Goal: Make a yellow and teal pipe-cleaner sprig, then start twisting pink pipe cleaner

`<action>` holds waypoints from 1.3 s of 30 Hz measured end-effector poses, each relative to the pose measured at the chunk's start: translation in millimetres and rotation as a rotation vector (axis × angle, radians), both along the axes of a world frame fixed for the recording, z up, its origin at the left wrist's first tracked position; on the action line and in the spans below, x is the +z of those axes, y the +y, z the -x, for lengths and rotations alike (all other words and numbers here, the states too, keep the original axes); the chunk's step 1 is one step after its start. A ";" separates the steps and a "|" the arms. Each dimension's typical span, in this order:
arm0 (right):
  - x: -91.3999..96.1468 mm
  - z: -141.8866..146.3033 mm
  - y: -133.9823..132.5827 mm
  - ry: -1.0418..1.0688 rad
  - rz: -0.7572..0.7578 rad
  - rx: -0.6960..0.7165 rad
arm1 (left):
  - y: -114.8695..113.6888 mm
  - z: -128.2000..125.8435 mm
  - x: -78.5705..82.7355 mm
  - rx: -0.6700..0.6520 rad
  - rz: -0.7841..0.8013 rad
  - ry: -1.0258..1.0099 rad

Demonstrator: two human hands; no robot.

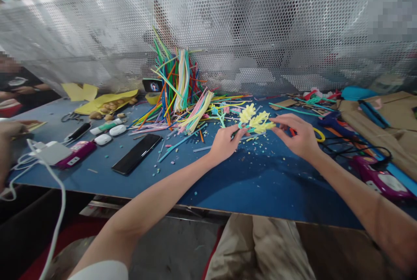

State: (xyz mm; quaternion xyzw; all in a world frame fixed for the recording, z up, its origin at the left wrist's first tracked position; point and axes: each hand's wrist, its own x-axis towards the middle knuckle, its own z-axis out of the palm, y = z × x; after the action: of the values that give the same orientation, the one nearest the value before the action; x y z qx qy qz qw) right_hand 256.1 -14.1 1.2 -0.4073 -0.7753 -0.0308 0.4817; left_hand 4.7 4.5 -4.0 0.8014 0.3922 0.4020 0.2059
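Note:
A yellow pipe-cleaner piece point(259, 122) with leaf-like lobes is between my two hands, just above the blue table. My left hand point(226, 143) is closed in a pinch around its green stem end. At the other side, thumb and fingertips of my right hand point(298, 134) pinch the yellow tip. Something small and red shows by the right fingers; I cannot make out what it is. Behind the piece, green and pink pipe-cleaner bits point(221, 115) lie on the table, and tiny clippings are scattered around my hands.
A large bundle of coloured pipe cleaners point(182, 80) stands at the back by the perforated metal screen point(260, 23). A black phone point(137, 154), white chargers and cables lie left. On the right are a purple device point(381, 178), cords and brown cardboard point(397, 115). Another person's arm reaches in at far left.

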 end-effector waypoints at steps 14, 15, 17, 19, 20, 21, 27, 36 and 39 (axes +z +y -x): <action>-1.8 -1.1 0.7 -0.009 -0.031 0.042 | 1.6 -1.4 -2.3 -0.057 0.027 0.040; -1.5 -1.3 0.5 -0.021 -0.026 0.045 | 1.7 -1.3 -1.9 -0.053 0.028 0.031; -1.0 -1.8 0.4 -0.041 -0.018 0.047 | 2.1 -1.3 -1.5 -0.042 0.031 0.008; -0.8 -2.1 0.3 -0.057 -0.012 0.056 | 2.8 -1.3 -1.6 -0.036 0.034 -0.008; -0.7 -2.2 0.3 -0.062 -0.009 0.063 | 3.3 -1.2 -1.8 -0.032 0.037 -0.011; -0.6 -2.4 0.4 -0.063 -0.004 0.070 | 3.7 -1.1 -2.2 -0.027 0.040 -0.014; -0.1 -4.6 1.7 -0.057 0.030 0.087 | 5.0 -0.5 -3.4 0.003 0.065 -0.016; 1.6 -2.5 1.7 -0.015 0.038 0.060 | 5.6 0.3 -4.4 0.019 0.086 -0.002; 1.1 -3.1 3.1 -0.012 0.034 0.037 | 7.2 1.3 -7.5 0.034 0.077 0.050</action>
State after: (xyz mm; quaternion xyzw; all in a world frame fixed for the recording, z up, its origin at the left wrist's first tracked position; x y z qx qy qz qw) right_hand 259.2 -11.0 2.4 -0.4009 -0.7860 -0.0112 0.4705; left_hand 3.4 11.7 -11.5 0.7959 0.4257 0.3700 0.2198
